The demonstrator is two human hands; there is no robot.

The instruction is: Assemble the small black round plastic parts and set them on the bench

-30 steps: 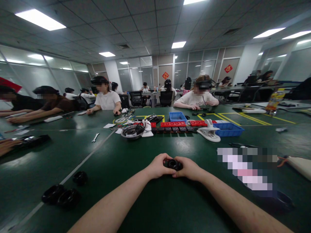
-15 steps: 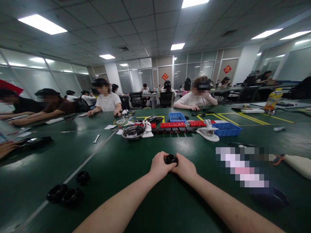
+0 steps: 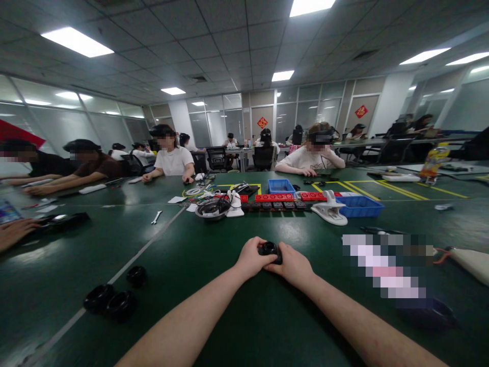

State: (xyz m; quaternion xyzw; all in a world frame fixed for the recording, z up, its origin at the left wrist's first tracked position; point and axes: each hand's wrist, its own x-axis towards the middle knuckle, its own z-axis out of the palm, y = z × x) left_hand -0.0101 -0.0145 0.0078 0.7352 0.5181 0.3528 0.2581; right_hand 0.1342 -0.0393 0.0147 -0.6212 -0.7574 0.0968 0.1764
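In the middle of the table, my left hand (image 3: 252,259) and my right hand (image 3: 293,264) are closed around a small glossy black ring-shaped part (image 3: 270,247). Its round opening faces up, and the fingers wrap its sides from left and right. The fingertips at its far side are partly hidden. To the left lie similar hollow black parts: one black part (image 3: 136,276) by itself, and two more, a black part (image 3: 98,297) and another black part (image 3: 121,305), close together near the grey line on the table.
Ahead stand a red power strip (image 3: 275,197), a white clamp (image 3: 330,210), a blue bin (image 3: 359,205) and a metal bowl (image 3: 212,209) with cables. A small wrench (image 3: 156,217) lies left; a dark pouch-like thing (image 3: 431,313) lies right. A co-worker's hand (image 3: 17,232) rests at far left.
The view has shifted slightly, so the table and the room appear a little further right. Both hands keep their hold on the black ring-shaped part, nearly in the same spot.
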